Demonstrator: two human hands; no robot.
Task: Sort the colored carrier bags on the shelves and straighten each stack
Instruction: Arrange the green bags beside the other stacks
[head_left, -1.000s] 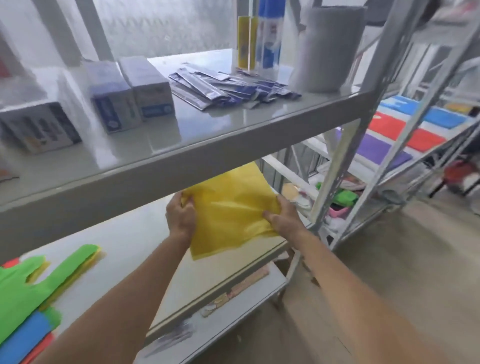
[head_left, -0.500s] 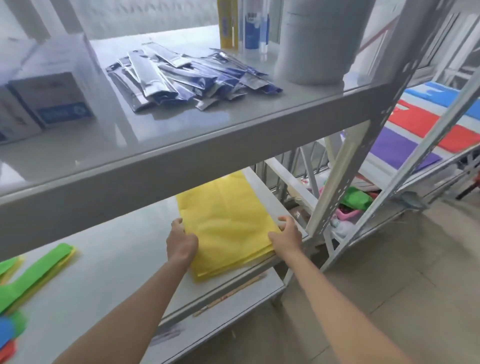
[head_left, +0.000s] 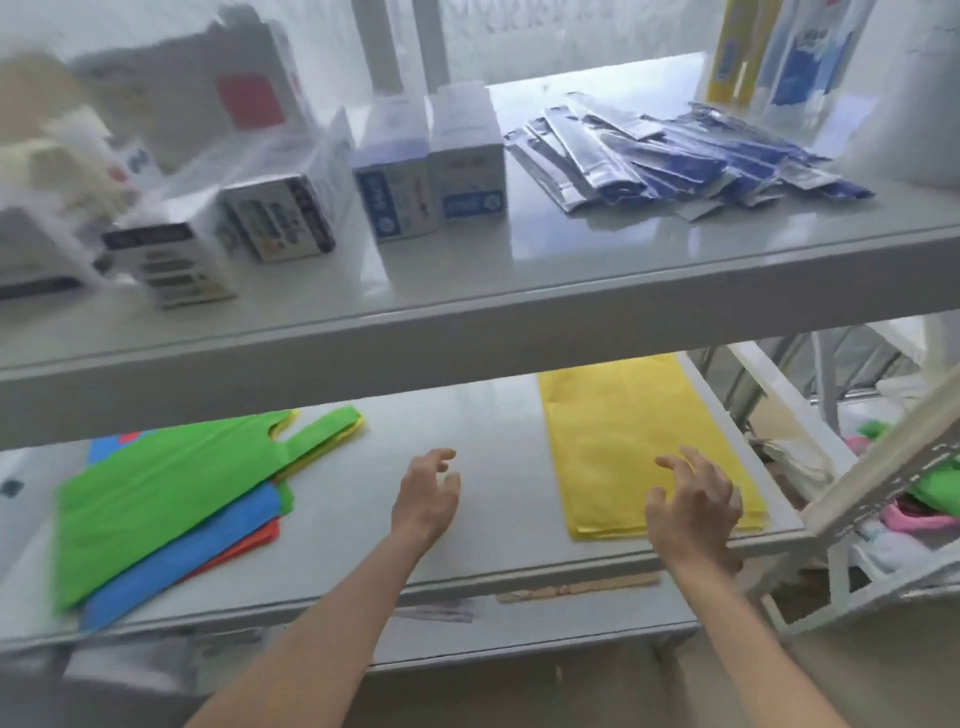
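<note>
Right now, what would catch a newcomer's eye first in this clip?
Colour first: a flat yellow bag stack lies at the right end of the lower shelf, and a fanned pile of green, blue and red bags sprawls at its left. Between them, the left hand hovers open over bare shelf, while the right hand is spread over the yellow stack's near edge. Blue sachets litter the upper shelf.

Bare shelf (head_left: 498, 431) btwn green stack (head_left: 171, 493), yellow stack (head_left: 639, 447).
</note>
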